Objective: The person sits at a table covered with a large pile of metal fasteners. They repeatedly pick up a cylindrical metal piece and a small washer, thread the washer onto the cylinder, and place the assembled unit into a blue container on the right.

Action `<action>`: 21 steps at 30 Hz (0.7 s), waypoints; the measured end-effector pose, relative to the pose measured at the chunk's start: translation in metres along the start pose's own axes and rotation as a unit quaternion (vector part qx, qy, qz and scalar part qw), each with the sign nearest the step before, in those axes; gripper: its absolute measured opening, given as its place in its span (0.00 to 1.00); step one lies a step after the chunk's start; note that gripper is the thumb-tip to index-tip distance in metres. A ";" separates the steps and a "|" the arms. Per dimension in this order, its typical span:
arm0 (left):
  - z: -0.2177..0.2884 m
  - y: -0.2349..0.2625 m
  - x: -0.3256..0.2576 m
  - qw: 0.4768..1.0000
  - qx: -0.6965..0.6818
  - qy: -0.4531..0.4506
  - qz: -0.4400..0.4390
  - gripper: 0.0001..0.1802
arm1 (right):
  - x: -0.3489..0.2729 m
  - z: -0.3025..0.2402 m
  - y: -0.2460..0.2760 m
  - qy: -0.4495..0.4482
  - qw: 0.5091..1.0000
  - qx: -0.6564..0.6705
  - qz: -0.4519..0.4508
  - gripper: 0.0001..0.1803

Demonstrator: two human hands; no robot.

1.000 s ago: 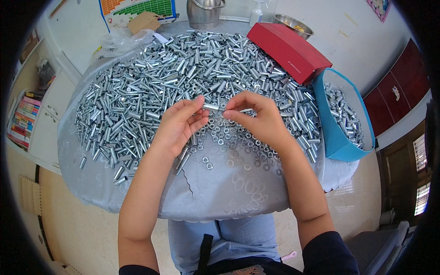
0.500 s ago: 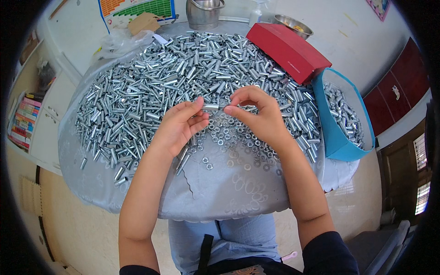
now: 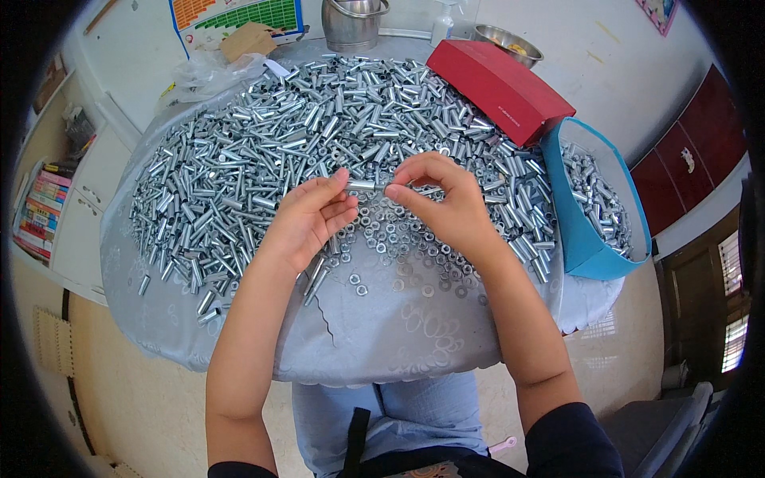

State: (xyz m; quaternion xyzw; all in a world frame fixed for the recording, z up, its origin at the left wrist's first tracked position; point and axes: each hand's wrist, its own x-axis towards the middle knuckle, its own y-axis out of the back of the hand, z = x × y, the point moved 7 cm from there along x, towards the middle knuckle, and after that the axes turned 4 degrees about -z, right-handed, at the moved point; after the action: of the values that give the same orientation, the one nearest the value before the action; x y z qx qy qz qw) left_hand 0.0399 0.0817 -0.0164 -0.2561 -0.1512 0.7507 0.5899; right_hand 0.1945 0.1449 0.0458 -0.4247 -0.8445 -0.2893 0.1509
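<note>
Between the thumb and fingers of my left hand (image 3: 307,215) lies a short silver metal sleeve (image 3: 362,185), held level and pointing right. My right hand (image 3: 450,203) is curled in a pinch at the sleeve's right end; whatever small piece its fingertips grip is too small to make out. Beneath both hands spread loose hex nuts (image 3: 390,237), with flat washers (image 3: 428,291) nearer to me. A large heap of metal sleeves and bolts (image 3: 231,151) covers the table behind and to the left. Two nuts sit apart near my left wrist.
At the right stands a blue fabric bin (image 3: 586,231) filled with metal pieces. Behind it, a red box (image 3: 502,88) lies at the heap's edge. Along the back are a steel pail (image 3: 351,30), a metal bowl (image 3: 498,37) and a clear plastic bag (image 3: 211,76). A grey patterned cloth (image 3: 382,342) covers the table.
Both hands have shifted very slightly left, and the right fingertips remain at the sleeve's end. The heap and containers look the same.
</note>
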 end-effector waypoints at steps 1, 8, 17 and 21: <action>-0.001 0.001 0.000 1.000 0.000 0.004 0.001 0.09 | 0.000 0.000 -0.001 -0.002 1.000 0.007 -0.004 0.08; -0.002 0.002 0.003 0.999 -0.032 0.012 -0.022 0.11 | -0.001 -0.003 -0.003 -0.015 1.000 0.008 -0.022 0.07; -0.007 0.000 0.004 0.995 -0.086 0.036 -0.025 0.10 | -0.003 0.004 -0.010 -0.098 0.981 0.159 -0.048 0.07; -0.010 0.000 0.005 0.993 -0.094 0.048 -0.050 0.11 | -0.006 0.004 -0.016 -0.142 0.953 0.258 -0.073 0.08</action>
State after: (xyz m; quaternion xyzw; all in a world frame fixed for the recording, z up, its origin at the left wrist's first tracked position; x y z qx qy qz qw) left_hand 0.0445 0.0856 -0.0252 -0.3383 -0.2051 0.6898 0.6064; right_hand 0.1849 0.1360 0.0343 -0.3450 -0.9318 -0.0081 0.1125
